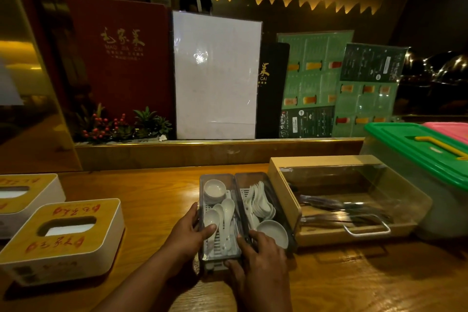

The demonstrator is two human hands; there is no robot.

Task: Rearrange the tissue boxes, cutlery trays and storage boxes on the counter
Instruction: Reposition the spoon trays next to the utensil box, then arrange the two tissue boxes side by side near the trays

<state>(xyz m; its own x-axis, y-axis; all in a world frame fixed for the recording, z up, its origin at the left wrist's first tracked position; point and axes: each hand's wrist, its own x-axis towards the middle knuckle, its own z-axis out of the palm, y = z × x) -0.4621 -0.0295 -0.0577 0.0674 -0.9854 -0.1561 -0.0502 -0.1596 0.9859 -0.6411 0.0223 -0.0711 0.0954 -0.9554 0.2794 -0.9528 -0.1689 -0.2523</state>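
Observation:
Two narrow grey cutlery trays stand side by side on the wooden counter (157,185). The left tray (219,253) holds white spoons and a small dish; the right tray (276,200) holds more spoons and a dish. My left hand (188,232) grips the left tray's left wall, thumb over the rim. My right hand (260,258) holds the same tray's near right corner, fingers reaching onto the right tray. Two tissue boxes sit at the left: a near one (60,240) and a far one (27,192). A wooden cutlery box (281,185) with a clear lid lies to the right.
A storage box with a green lid (410,149) stands at the far right, a pink lid (448,129) behind it. Menus (116,58) and a white board (215,76) lean behind a raised ledge (202,152). A small plant (121,126) sits on it.

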